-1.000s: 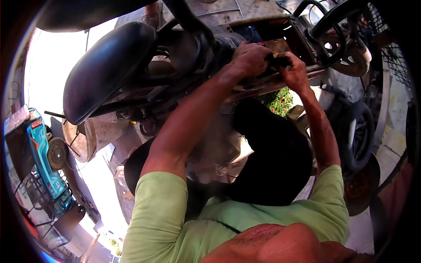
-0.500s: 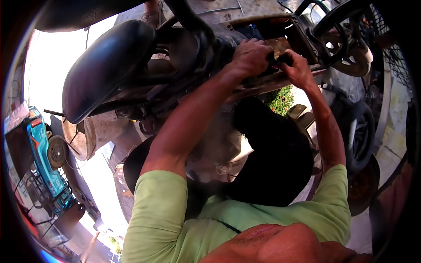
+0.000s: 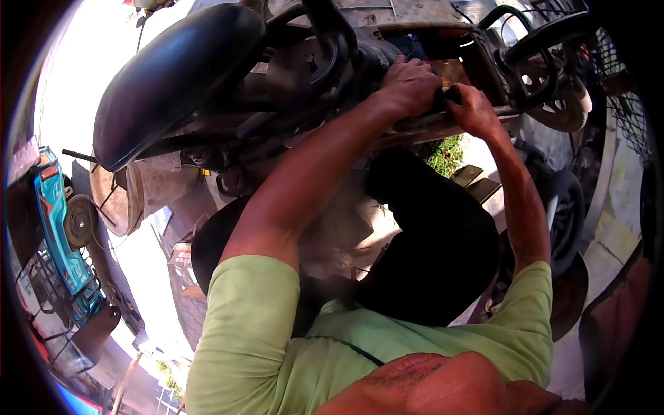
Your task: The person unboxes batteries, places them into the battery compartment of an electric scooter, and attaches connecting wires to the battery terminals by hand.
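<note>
My left hand (image 3: 412,84) is closed at the near side of an open metal compartment (image 3: 477,76) in a vehicle frame, its fingertips around something dark. Just right of it, my right hand (image 3: 473,111) pinches a small dark item too shadowed to name. The two hands are close together over the compartment's near rim. Inside the compartment lie a dark object with a blue part (image 3: 413,47) and a brownish panel (image 3: 453,72). A black seat (image 3: 180,76) is on the left of the frame.
A steering wheel (image 3: 553,40) rises at the upper right, above a wheel (image 3: 557,114). A black tyre (image 3: 567,214) stands right of my right arm. At far left is a blue vehicle (image 3: 59,221). Grass (image 3: 443,156) shows below the frame.
The view has shifted slightly, so the seat and frame appear a little lower and the blue vehicle further left. Both hands remain at the compartment, with slightly changed finger positions.
</note>
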`<state>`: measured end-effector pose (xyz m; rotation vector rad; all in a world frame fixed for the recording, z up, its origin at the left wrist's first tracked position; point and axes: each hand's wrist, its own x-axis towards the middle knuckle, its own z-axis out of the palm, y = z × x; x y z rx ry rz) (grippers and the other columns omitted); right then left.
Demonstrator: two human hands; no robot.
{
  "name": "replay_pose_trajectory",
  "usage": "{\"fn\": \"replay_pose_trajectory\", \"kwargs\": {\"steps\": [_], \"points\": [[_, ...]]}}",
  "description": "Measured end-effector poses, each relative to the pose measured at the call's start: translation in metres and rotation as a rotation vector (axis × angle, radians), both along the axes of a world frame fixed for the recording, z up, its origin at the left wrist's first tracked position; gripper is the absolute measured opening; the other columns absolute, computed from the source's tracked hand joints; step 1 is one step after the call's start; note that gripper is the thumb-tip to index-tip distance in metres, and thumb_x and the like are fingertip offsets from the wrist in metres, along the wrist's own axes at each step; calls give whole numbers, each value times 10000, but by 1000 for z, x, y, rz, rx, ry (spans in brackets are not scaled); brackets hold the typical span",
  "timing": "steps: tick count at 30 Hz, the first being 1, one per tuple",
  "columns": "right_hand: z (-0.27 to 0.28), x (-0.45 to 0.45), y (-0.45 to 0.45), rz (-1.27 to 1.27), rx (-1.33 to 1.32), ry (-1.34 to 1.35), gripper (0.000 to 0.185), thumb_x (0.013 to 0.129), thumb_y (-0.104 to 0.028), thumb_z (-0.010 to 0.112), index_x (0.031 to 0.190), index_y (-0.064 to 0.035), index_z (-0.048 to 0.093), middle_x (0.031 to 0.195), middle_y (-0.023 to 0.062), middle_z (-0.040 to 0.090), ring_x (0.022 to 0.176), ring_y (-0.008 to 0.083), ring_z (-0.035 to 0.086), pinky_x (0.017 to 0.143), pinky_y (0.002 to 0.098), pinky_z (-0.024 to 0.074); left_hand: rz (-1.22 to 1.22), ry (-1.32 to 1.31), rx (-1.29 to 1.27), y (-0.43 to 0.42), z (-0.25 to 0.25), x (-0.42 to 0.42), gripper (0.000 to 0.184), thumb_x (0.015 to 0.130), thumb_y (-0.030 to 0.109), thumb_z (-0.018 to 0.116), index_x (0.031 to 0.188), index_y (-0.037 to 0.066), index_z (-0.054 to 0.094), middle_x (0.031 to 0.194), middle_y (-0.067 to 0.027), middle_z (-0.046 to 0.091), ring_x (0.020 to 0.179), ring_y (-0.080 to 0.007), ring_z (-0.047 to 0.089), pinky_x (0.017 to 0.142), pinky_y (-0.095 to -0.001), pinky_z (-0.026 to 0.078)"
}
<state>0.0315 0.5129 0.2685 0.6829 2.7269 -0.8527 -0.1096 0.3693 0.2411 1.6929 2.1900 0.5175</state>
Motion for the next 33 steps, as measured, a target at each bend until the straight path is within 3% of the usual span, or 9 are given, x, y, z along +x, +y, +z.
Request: {"fn": "replay_pose_trajectory", "kwargs": {"steps": [3, 4, 6, 9, 18, 24, 27, 33], "points": [[-13, -2, 20, 79, -56, -3, 228, 897, -97, 661, 1061, 62, 665, 872, 190, 714, 772, 255, 685, 751, 385, 535, 17, -9, 24, -1, -3, 0, 268, 825, 180, 654, 1063, 201, 775, 1164, -47, 688, 1145, -251, 606, 986, -439, 419], [-14, -5, 23, 55, -92, -57, 207, 907, -78, 646, 1048, 73, 667, 847, 160, 709, 735, 178, 646, 713, 358, 532, 21, -7, 38, -1, -5, 0, 262, 824, 181, 657, 1057, 199, 776, 1164, -47, 688, 1147, -251, 606, 983, -442, 422], [-13, -9, 26, 19, -146, -121, 251, 876, -148, 681, 1020, 54, 709, 890, 225, 728, 823, 309, 729, 786, 415, 554, 35, -2, 63, -1, -10, 1, 252, 823, 184, 663, 1047, 197, 778, 1157, -46, 692, 1147, -253, 609, 977, -448, 429], [-8, -11, 25, -26, -232, -175, 270, 881, -150, 678, 1046, 63, 702, 874, 215, 726, 783, 269, 716, 767, 402, 554, 49, 5, 91, 1, -12, 2, 241, 822, 187, 664, 1033, 196, 781, 1135, -43, 702, 1137, -257, 618, 969, -455, 439], [-2, -15, 24, 163, -43, -123, 214, 921, -128, 644, 1038, 39, 708, 849, 126, 734, 763, 167, 672, 738, 364, 548, 13, 0, 73, 1, -11, 0, 202, 835, 222, 644, 981, 222, 784, 1067, -25, 736, 1087, -240, 651, 947, -448, 432], [-16, -13, 34, -62, -450, -179, 206, 942, -167, 643, 954, 30, 702, 760, 17, 656, 695, 87, 563, 648, 291, 482, 30, -20, 34, 2, -5, 1, 210, 838, 232, 640, 986, 233, 789, 1071, -27, 742, 1083, -236, 652, 940, -452, 418], [-27, -12, 44, -33, -448, -200, 208, 947, -178, 641, 925, 20, 699, 738, -14, 611, 674, 68, 524, 605, 278, 439, 27, -15, 44, 5, -10, 1, 209, 835, 233, 643, 984, 233, 789, 1064, -28, 745, 1080, -238, 651, 938, -459, 413], [-30, -12, 46, 41, -323, -187, 244, 941, -193, 637, 936, 42, 701, 728, 13, 619, 647, 84, 515, 589, 291, 428, 2, -35, 24, 3, -6, -1, 212, 825, 233, 650, 986, 241, 788, 1069, -26, 745, 1088, -241, 648, 940, -468, 401]]}}
